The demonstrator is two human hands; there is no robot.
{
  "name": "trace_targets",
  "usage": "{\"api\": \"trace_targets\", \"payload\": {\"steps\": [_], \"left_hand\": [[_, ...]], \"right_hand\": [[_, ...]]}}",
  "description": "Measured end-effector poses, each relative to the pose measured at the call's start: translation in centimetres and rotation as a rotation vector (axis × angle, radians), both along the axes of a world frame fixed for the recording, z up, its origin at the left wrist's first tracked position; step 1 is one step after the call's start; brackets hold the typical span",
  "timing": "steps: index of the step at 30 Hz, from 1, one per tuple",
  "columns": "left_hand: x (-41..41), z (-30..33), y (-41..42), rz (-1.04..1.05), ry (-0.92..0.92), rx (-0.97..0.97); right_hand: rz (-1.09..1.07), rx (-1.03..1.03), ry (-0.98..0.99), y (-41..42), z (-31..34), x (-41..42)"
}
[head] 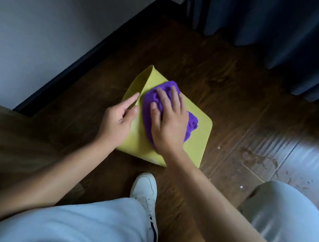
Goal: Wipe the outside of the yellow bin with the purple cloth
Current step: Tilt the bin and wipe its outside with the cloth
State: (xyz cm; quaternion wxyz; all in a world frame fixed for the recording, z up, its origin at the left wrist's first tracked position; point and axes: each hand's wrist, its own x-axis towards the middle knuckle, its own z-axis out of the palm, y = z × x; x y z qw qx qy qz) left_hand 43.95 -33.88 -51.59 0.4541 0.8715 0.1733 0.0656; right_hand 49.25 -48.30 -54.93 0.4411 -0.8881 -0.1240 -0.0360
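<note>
The yellow bin (199, 137) lies tipped on the dark wooden floor in the middle of the head view, one flat outer face turned up. A crumpled purple cloth (150, 102) is spread on that face. My right hand (169, 120) presses flat on the cloth, fingers splayed over it. My left hand (120, 120) rests on the bin's left side face with fingers straight and slightly apart, steadying it and holding nothing.
A white wall with a dark skirting board (75, 64) runs along the left. Dark blue curtains (280, 27) hang at the upper right. My white shoe (144, 190) and light blue trouser legs (72, 231) fill the bottom. Crumbs and smears (259, 159) mark the floor at right.
</note>
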Motion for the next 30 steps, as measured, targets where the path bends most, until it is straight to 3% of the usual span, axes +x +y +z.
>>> {"api": "trace_targets", "payload": {"steps": [5,11,21,26,30], "left_hand": [[0.1,0.1,0.3,0.019,0.029,-0.012],[0.0,0.0,0.3,0.035,0.011,-0.040],[-0.2,0.4,0.5,0.058,0.059,-0.086],[0.2,0.8,0.2,0.038,0.053,-0.099],[0.6,0.6,-0.6,0.043,0.035,-0.120]], "right_hand": [[-0.061,-0.129,0.066,0.7,-3.0,-1.5],[-0.258,-0.230,0.249,-4.1,-7.7,-1.0],[-0.404,-0.152,0.552,-10.6,-11.6,-0.6],[-0.524,0.041,0.395,-11.8,-8.6,0.0],[-0.313,0.186,0.072,-8.5,-3.3,0.5]]}}
